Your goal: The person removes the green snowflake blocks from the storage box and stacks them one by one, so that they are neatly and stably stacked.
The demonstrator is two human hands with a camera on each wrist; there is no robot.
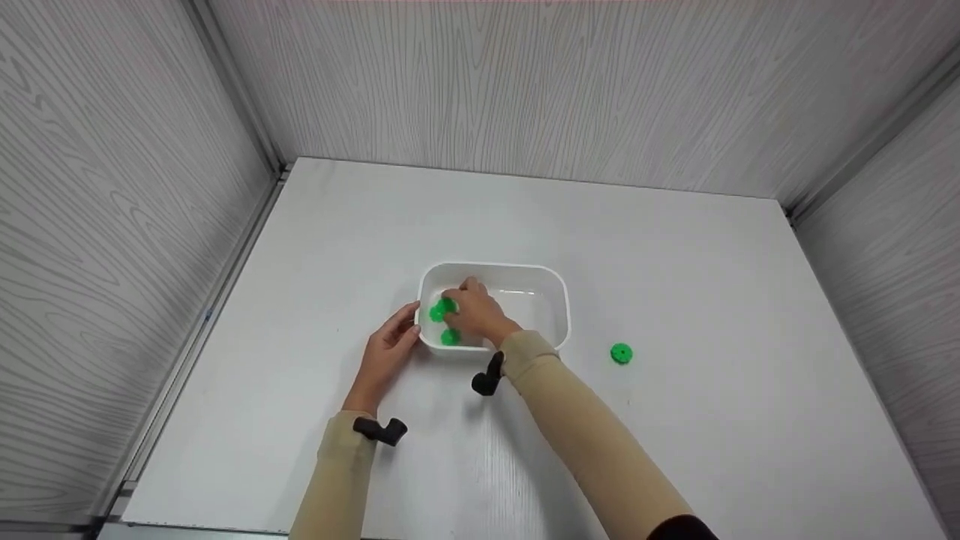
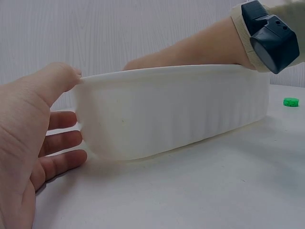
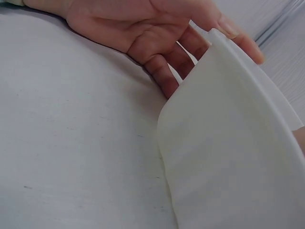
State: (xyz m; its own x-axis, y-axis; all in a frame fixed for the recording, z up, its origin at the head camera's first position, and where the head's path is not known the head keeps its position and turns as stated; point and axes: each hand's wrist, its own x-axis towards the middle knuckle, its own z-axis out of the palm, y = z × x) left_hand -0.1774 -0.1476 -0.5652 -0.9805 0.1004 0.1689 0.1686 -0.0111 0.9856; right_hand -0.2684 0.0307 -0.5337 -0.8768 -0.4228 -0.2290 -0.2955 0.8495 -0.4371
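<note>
Left grip is curled onto one end of the white tub, presumably for steadying, while green discs inside are reached by the right grip (whether pinched cannot be told).

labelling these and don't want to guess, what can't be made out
Head view: the right hand covers part of the green pieces in the tub, so their count and whether it pinches one are unclear.
Left wrist view: the tub's wall hides those pieces and most of that hand.
Right wrist view: the right and bottom edges cut off the tub.
Head view: the loose piece is too small for fine detail.
</note>
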